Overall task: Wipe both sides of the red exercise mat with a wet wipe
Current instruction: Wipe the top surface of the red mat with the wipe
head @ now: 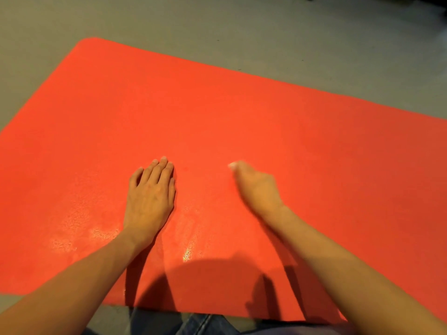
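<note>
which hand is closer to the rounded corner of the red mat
Left. The left hand lies flat on the red mat, below and right of that rounded corner; the right hand is farther right.

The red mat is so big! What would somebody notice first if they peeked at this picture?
First, the bright red exercise mat, spread flat on the grey floor and filling most of the view. Next, two bare hands near its middle: the left hand lies flat, palm down, while the right hand is blurred, with something white at its fingers. Shiny wet-looking patches sit near the mat's close edge.
</note>
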